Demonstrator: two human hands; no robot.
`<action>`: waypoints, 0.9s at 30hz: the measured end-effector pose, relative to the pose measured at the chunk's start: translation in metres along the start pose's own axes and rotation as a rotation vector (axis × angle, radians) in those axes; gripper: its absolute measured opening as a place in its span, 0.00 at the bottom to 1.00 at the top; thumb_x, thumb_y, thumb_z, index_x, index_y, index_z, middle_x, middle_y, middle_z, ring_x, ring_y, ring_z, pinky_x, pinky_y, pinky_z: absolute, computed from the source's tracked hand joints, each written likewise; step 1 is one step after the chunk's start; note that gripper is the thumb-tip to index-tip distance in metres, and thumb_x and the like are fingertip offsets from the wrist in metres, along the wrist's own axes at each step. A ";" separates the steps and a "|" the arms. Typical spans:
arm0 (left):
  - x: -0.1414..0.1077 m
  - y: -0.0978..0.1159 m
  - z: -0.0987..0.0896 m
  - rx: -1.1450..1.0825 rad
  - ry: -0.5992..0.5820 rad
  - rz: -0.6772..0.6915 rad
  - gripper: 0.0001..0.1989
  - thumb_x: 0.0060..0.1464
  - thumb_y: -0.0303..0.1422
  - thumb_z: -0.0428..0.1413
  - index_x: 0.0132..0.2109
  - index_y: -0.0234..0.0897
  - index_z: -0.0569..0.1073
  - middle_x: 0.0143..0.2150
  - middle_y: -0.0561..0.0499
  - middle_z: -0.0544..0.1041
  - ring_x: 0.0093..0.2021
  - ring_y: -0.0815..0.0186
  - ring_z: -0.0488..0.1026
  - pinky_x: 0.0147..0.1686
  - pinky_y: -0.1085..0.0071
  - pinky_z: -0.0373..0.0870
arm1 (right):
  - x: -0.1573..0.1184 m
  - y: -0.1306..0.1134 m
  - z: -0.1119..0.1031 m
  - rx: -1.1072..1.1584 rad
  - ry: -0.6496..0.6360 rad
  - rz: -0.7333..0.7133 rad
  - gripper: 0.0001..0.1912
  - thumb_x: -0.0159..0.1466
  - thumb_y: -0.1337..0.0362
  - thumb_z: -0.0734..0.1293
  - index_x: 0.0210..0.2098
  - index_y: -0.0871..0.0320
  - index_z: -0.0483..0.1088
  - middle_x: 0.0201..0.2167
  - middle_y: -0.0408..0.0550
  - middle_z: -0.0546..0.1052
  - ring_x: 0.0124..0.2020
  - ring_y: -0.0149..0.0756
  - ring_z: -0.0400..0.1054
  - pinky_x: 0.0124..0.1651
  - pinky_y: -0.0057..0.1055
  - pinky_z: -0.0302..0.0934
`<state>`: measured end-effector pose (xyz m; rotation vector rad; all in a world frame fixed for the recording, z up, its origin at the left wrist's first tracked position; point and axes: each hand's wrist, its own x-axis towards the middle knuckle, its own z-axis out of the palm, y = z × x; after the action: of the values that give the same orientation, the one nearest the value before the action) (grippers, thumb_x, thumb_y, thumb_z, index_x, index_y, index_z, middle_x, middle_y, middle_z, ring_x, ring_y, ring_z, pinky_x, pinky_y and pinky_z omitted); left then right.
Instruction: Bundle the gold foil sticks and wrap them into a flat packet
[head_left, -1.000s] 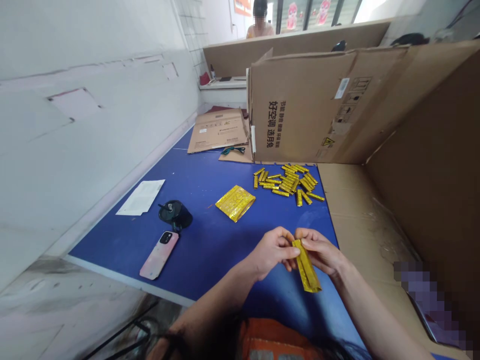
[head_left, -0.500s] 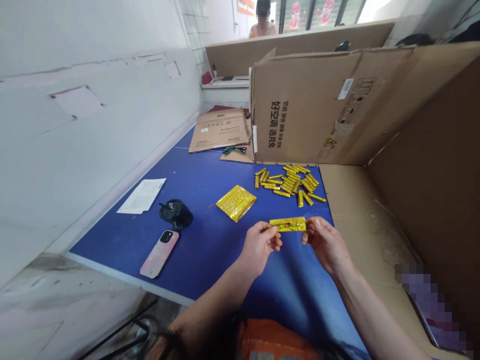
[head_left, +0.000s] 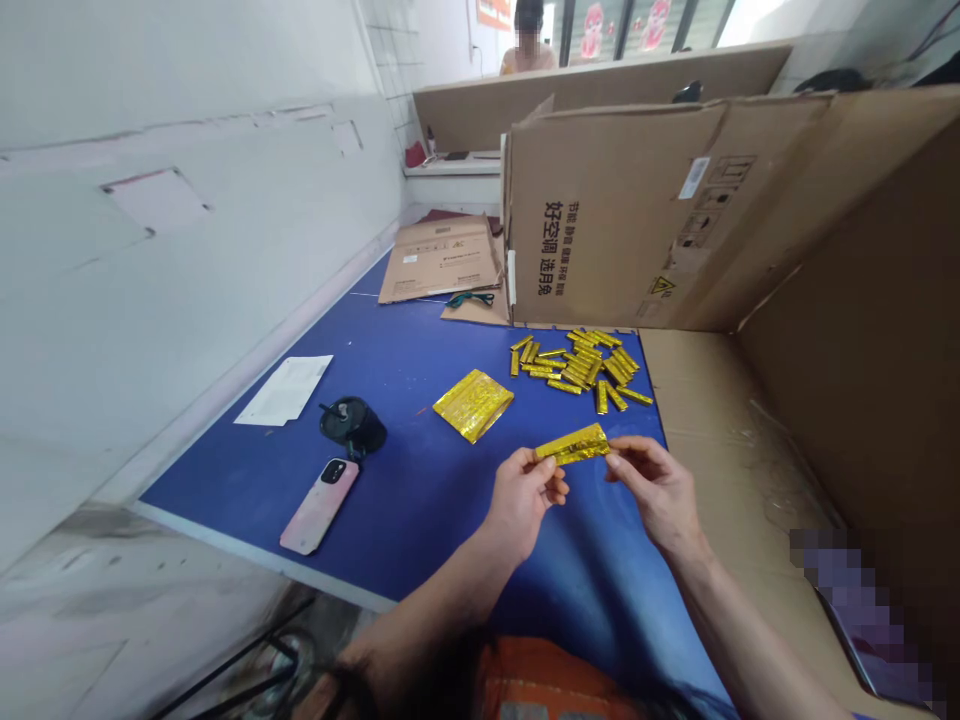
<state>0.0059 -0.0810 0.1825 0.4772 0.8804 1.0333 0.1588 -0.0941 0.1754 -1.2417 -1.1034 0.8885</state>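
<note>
Between my hands, a strip of shiny gold foil paper (head_left: 574,445) is held lengthwise above the blue table, partly folded along its length. My left hand (head_left: 525,490) pinches its left end between thumb and fingers. The fingers of my right hand (head_left: 652,480) are closed on the right end. Beyond the hands lies a loose pile of small folded gold pieces (head_left: 581,365), several of them side by side. A flat stack of gold foil sheets (head_left: 474,405) rests to the left of the strip.
Left on the blue table (head_left: 420,520) are a black lidded cup (head_left: 356,425), a pink phone (head_left: 319,505) and a white paper (head_left: 285,390). Dark green scissors (head_left: 471,299) lie by flat cardboard (head_left: 439,260). A large carton wall (head_left: 615,220) stands behind. Another person (head_left: 529,50) is in the background.
The foil strip has tilted, its right end now higher, and its upper edge has opened up. My right hand's fingers have shifted their grip on that end.
</note>
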 end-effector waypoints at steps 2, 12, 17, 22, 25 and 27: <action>0.000 -0.001 -0.001 0.000 0.003 0.002 0.14 0.37 0.32 0.61 0.27 0.33 0.63 0.22 0.54 0.69 0.20 0.74 0.66 0.22 0.76 0.60 | -0.001 0.001 -0.002 -0.078 -0.018 -0.087 0.08 0.53 0.62 0.68 0.33 0.56 0.69 0.26 0.42 0.69 0.24 0.29 0.63 0.27 0.29 0.62; -0.001 0.000 -0.002 0.043 0.038 -0.060 0.12 0.37 0.31 0.60 0.26 0.32 0.64 0.20 0.53 0.69 0.18 0.74 0.65 0.19 0.77 0.59 | -0.002 -0.010 -0.006 -0.456 -0.104 -0.437 0.06 0.57 0.67 0.64 0.36 0.54 0.68 0.34 0.47 0.69 0.30 0.31 0.64 0.32 0.30 0.61; -0.002 0.000 -0.003 0.119 -0.006 -0.084 0.12 0.38 0.34 0.59 0.27 0.32 0.64 0.21 0.53 0.69 0.18 0.74 0.65 0.19 0.76 0.59 | 0.000 -0.011 -0.007 -0.262 -0.134 -0.235 0.03 0.56 0.63 0.65 0.29 0.56 0.69 0.29 0.46 0.69 0.27 0.32 0.63 0.29 0.29 0.61; 0.001 0.007 -0.003 0.369 0.105 0.110 0.11 0.41 0.35 0.58 0.30 0.32 0.65 0.26 0.52 0.68 0.25 0.72 0.67 0.21 0.77 0.62 | 0.004 -0.008 -0.010 -0.021 -0.175 0.023 0.07 0.52 0.61 0.68 0.23 0.57 0.69 0.22 0.42 0.67 0.21 0.28 0.61 0.25 0.27 0.59; 0.005 0.014 -0.002 0.476 0.014 0.156 0.13 0.40 0.33 0.58 0.35 0.33 0.66 0.31 0.51 0.70 0.29 0.70 0.68 0.24 0.76 0.64 | 0.005 -0.005 -0.012 0.038 -0.205 0.112 0.07 0.51 0.61 0.69 0.23 0.57 0.69 0.19 0.41 0.68 0.22 0.29 0.62 0.26 0.28 0.58; 0.009 0.017 -0.003 0.526 -0.012 0.172 0.14 0.40 0.33 0.58 0.36 0.34 0.66 0.31 0.51 0.69 0.29 0.71 0.68 0.24 0.76 0.64 | 0.006 -0.002 -0.014 0.056 -0.205 0.149 0.07 0.50 0.60 0.69 0.22 0.57 0.69 0.19 0.41 0.68 0.22 0.29 0.62 0.27 0.28 0.58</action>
<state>-0.0036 -0.0656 0.1897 1.0142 1.1176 0.9460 0.1734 -0.0926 0.1783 -1.2181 -1.1493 1.1730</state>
